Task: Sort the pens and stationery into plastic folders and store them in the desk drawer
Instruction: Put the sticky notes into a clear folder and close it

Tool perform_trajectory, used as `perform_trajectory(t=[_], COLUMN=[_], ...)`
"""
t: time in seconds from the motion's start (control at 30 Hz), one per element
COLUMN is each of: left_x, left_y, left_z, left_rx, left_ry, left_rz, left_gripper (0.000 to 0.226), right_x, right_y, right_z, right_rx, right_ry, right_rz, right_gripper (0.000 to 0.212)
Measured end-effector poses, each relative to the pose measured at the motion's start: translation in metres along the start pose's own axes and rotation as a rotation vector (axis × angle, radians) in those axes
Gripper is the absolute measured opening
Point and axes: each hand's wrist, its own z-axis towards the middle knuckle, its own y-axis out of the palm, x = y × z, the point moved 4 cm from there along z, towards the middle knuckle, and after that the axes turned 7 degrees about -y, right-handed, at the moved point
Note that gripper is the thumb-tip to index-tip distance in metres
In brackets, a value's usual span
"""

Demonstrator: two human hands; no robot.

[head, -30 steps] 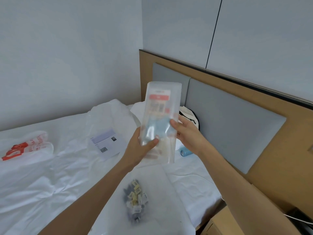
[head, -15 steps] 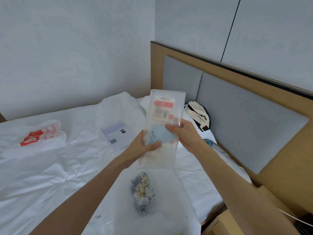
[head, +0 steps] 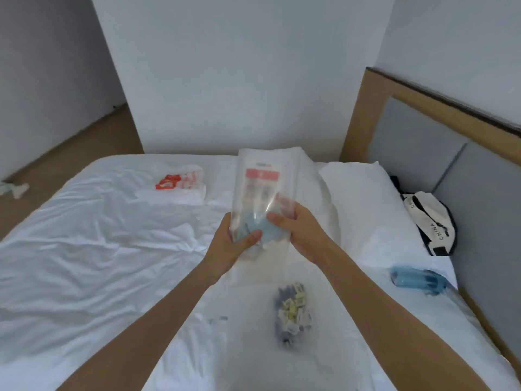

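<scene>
Folder (head: pixel 260 193) upright at frame centre, above bed (head: pixel 98 249). Left hand (head: pixel 234 244) and right hand (head: pixel 303 235) both pinch its lower part, thumbs on front. Since 1.0 s ago: grip unchanged, view swung left, folder now lower in frame. Contents blurred, possibly card pack plus blue item. Clips (head: pixel 291 314) in second sleeve lower centre. Judgement: filling done, drawer step pending

Plastic folder (head: pixel 265 193) upright above bed (head: pixel 84 249), clips bag (head: pixel 291 314) below it, bottle (head: pixel 414 280) right, tote (head: pixel 428 221) behind bottle
</scene>
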Motion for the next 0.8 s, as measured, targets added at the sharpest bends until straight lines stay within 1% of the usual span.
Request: perform_trajectory(t=[0.07,0.2,0.37,0.5,0.6,0.73,0.8], left_x=[-0.007,-0.031,-0.072,-0.102,-0.118,-0.134,-0.143], left_y=[-0.042,-0.125,-0.195,-0.223,-0.236,-0.253,-0.266], left_z=[-0.020,-0.081,-0.183,-0.266,-0.317,-0.360,-0.376], left_rx=[0.130,0.381,0.672,0.885,1.024,1.133,1.197], left_ry=[-0.016,-0.046,-0.142,-0.230,-0.272,-0.291,-0.292], left_rz=[0.001,-0.020,-0.015,-0.056,-0.078,-0.128,-0.168], left_gripper=[0.045,0.048,0.055,0.061,0.058,0.066,0.062], right_x=[0.017,0.056,0.106,0.142,0.159,0.171,0.179], right_y=[0.044,0.142,0.256,0.328,0.368,0.409,0.427], right_z=[0.012,0.015,-0.022,-0.070,-0.105,-0.135,-0.148], right_rx=[-0.126,-0.364,-0.640,-0.826,-0.936,-1.055,-1.123], right_ry=[0.050,0.168,0.303,0.427,0.492,0.525,0.535], right_rz=[0.043,0.105,0.158,0.177,0.173,0.144,0.125], right_gripper=[0.041,0.054,0.045,0.047,0.046,0.044,0.045])
